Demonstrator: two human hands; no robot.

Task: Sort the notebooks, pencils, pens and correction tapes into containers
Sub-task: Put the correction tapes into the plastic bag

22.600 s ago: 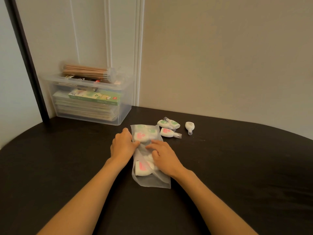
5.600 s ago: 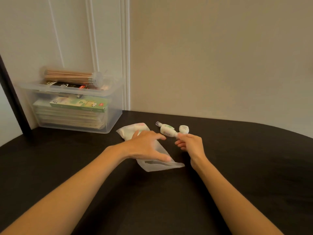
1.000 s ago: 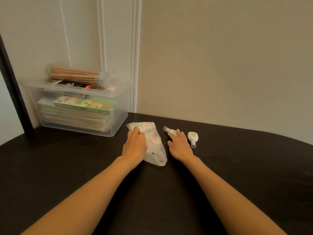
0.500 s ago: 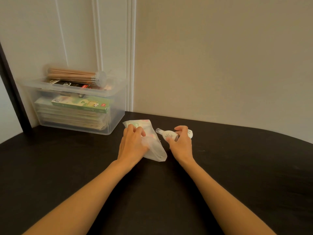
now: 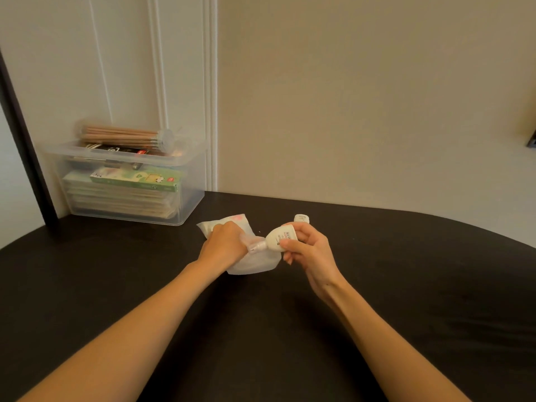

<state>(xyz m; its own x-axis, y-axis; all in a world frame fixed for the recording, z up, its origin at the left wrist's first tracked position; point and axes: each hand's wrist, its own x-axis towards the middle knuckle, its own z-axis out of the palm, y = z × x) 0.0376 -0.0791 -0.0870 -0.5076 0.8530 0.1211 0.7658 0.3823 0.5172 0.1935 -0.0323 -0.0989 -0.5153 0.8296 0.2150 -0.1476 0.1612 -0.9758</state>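
Note:
A frosted plastic pouch [image 5: 255, 261] with correction tapes inside lies on the black table [image 5: 406, 285]. My left hand [image 5: 223, 246] grips the pouch near its open end. My right hand [image 5: 307, 248] holds a white correction tape [image 5: 280, 240] a little above the table, its clear capped tip pointing left at the pouch mouth. Another white correction tape [image 5: 301, 218] lies on the table just behind my right hand, mostly hidden.
A clear plastic bin [image 5: 185, 181] stands at the back left against the wall, holding stacked notebooks, a green box [image 5: 136, 179] and a dark box. A clear tube of wooden pencils [image 5: 124, 134] lies across its top.
My right hand has lifted the correction tape and carried it left, tip first, to the pouch opening. My left hand has kept its grip on the pouch.

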